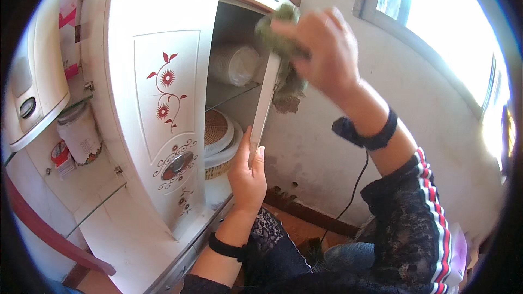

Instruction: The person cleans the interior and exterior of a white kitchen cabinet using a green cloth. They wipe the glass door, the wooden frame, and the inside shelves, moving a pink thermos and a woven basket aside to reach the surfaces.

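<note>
A white cabinet door (265, 102) stands swung out, seen nearly edge-on. My left hand (248, 171) grips its lower edge, thumb on one side and fingers on the other. At the door's top, my right hand (327, 49) holds a green cloth (278, 34) against the edge; hand and cloth are blurred by motion. Part of the cloth hangs behind the door. Inside the open compartment, a stack of white bowls or cups (241, 65) lies on its side on a glass shelf, above round woven baskets (216, 130).
A white door with red flower decoration (167, 85) stands left of the opening. Farther left, jars (81, 134) sit on a glass shelf below a cream appliance (36, 69). A wall with peeling paint and a window (433, 20) are on the right; a black cable (355, 190) hangs there.
</note>
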Demonstrator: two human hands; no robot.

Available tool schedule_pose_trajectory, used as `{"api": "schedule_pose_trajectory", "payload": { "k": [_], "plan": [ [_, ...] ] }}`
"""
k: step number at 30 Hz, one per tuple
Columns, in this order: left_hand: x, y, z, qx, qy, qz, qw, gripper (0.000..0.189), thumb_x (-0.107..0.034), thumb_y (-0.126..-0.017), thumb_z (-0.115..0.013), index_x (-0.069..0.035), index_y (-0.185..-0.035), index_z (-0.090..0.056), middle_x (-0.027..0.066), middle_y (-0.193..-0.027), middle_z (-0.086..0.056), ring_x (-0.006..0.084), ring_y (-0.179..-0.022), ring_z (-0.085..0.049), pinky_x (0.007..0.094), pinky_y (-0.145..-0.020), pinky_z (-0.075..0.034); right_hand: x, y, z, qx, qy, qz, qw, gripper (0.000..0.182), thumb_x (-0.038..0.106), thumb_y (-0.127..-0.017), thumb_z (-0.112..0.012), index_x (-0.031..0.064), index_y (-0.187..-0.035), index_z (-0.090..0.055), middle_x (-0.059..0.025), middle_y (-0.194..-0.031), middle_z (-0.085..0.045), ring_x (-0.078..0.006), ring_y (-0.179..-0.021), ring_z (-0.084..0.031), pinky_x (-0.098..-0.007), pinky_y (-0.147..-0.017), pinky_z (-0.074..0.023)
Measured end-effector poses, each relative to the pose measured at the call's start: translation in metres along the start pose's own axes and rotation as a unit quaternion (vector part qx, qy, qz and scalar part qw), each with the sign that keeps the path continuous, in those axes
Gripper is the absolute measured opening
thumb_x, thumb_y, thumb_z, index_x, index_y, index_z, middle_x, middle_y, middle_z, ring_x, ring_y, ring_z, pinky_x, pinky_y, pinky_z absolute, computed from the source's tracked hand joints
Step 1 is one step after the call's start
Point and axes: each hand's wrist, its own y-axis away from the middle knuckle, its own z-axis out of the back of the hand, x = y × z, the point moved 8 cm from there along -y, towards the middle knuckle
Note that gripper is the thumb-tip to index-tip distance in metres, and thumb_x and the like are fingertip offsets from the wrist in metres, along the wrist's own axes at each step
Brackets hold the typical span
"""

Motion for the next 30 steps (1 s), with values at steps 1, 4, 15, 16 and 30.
{"api": "schedule_pose_trajectory", "payload": {
  "k": [1,4,15,16,30],
  "plan": [
    [0.0,-0.004,0.008,-0.005,-0.014,-0.006,1.0,0.038,-0.011,-0.087,-0.053,-0.001,-0.123,-0.048,0.0199,-0.114,-0.057,0.0308,-0.103,-0.057,0.0327,-0.086,-0.043,0.018,0.011,-0.012,0.071,0.005,0.009,0.997,0.033,0.011,-0.068,-0.062,0.0216,-0.1,-0.061,0.0011,-0.082,-0.054,-0.0186,-0.075,-0.05,-0.0358,-0.067,-0.0441],
    [0.006,-0.001,-0.001,0.012,0.003,-0.007,1.0,0.038,-0.01,-0.087,-0.053,-0.001,-0.123,-0.047,0.0195,-0.117,-0.055,0.0304,-0.106,-0.056,0.0326,-0.088,-0.042,0.065,0.059,-0.021,0.084,-0.137,0.105,0.981,0.036,0.011,-0.066,-0.06,0.0208,-0.101,-0.061,0.0016,-0.079,-0.053,-0.0167,-0.072,-0.049,-0.0328,-0.061,-0.0439],
    [-0.002,-0.001,0.005,-0.001,-0.025,-0.003,1.0,0.041,-0.009,-0.086,-0.053,-0.003,-0.126,-0.045,0.0168,-0.116,-0.056,0.0257,-0.1,-0.058,0.0314,-0.085,-0.044,0.028,0.038,-0.017,0.014,-0.122,0.003,0.992,0.046,0.009,-0.056,-0.065,0.0197,-0.101,-0.065,-0.0003,-0.075,-0.05,-0.0207,-0.073,-0.047,-0.0326,-0.066,-0.0404],
    [0.003,-0.002,0.002,0.029,-0.018,0.017,0.999,0.042,-0.007,-0.085,-0.052,-0.003,-0.125,-0.045,0.0173,-0.115,-0.056,0.0274,-0.101,-0.057,0.0321,-0.086,-0.043,0.055,0.055,-0.022,0.048,-0.126,0.058,0.989,0.049,0.01,-0.057,-0.063,0.0212,-0.105,-0.064,0.0007,-0.079,-0.049,-0.0189,-0.074,-0.046,-0.0317,-0.065,-0.0395],
    [-0.002,0.061,0.092,0.194,0.268,0.154,0.931,0.069,-0.03,-0.08,-0.063,-0.006,-0.136,-0.031,0.0113,-0.138,-0.035,0.0231,-0.121,-0.04,0.0368,-0.1,-0.031,0.175,0.158,-0.065,0.083,-0.897,-0.416,0.126,0.043,0.034,-0.096,-0.033,0.0035,-0.127,-0.037,-0.0097,-0.119,-0.049,-0.0175,-0.109,-0.047,-0.0316,-0.095,-0.0367]
  ]
}}
